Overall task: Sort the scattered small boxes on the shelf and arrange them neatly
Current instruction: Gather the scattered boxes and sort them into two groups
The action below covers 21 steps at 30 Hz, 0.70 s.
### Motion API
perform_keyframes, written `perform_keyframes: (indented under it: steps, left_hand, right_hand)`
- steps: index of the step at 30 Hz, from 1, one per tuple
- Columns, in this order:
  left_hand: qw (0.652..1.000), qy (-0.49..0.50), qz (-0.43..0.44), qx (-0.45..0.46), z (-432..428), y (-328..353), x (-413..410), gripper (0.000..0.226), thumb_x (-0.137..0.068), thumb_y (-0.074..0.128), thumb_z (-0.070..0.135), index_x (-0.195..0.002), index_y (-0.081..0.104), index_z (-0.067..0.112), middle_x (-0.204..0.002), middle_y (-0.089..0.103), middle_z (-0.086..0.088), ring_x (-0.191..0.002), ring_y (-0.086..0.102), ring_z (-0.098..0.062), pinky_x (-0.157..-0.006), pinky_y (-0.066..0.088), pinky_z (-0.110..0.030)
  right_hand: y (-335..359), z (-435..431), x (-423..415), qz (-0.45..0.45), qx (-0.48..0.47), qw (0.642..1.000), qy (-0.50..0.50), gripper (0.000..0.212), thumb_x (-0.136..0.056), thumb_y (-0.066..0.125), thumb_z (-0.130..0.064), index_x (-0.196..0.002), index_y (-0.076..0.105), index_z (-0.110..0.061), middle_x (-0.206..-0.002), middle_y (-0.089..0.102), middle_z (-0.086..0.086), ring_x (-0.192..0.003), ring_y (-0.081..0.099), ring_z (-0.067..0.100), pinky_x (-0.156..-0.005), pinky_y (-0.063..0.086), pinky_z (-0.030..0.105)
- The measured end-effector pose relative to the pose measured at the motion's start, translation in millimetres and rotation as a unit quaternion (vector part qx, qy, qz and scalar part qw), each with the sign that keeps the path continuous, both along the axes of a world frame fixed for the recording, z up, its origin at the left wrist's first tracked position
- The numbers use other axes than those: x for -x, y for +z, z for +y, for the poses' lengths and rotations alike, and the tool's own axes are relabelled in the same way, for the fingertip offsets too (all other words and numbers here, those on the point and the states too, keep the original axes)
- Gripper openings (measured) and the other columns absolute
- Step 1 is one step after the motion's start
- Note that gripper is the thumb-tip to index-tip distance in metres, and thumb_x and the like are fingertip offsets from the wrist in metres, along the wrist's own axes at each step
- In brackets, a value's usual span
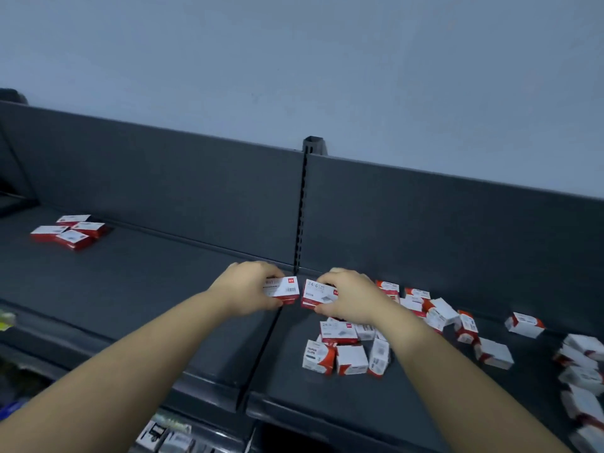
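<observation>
My left hand (243, 287) grips a flat white-and-red box (283, 289) above the seam between two dark shelf panels. Close to its right, my right hand (351, 297) holds a second white-and-red box (315, 294) marked 24/6. The two boxes are a small gap apart. Below and right of my right hand lies a scattered heap of small boxes (348, 349), some flat, some on edge. Several flat boxes (70, 232) sit grouped together at the far left of the shelf.
The dark grey shelf (157, 289) has a tall back panel with a slotted upright post (302, 207). More loose boxes (581, 377) crowd the right edge. A single box (524, 324) lies apart at the back right. A lower shelf with goods (170, 434) shows beneath.
</observation>
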<state>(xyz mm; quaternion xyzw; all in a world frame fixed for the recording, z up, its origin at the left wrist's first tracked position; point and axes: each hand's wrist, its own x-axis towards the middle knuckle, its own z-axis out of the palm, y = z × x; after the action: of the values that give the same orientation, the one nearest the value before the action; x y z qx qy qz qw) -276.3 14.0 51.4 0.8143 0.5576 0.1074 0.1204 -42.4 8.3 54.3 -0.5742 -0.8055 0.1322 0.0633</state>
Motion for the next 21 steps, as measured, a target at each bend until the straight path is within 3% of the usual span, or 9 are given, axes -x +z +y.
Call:
perform_keyframes:
  steps: [10,21]
  left_hand:
    - [1.000,-0.012,0.018,0.023,17,-4,102,0.039,-0.078,0.070,0.049,-0.113,0.062,0.037,-0.108,0.064,0.017,-0.098,0.059,-0.009,-0.087,0.048,-0.033]
    - [0.997,0.047,-0.020,0.057,43,-10,159,0.039,-0.075,0.075,0.044,-0.111,0.064,0.036,-0.104,0.064,0.018,-0.095,0.059,-0.008,-0.084,0.050,-0.031]
  right_hand:
    - [-11,24,104,0.000,0.011,0.999,0.031,0.038,-0.082,0.067,-0.045,-0.119,0.062,-0.036,-0.109,0.055,-0.013,-0.102,0.055,0.013,-0.098,0.036,0.037]
    - [-5,75,160,-0.002,0.046,0.995,0.085,0.041,-0.082,0.070,-0.045,-0.121,0.063,-0.035,-0.110,0.057,-0.012,-0.099,0.054,0.013,-0.095,0.041,0.035]
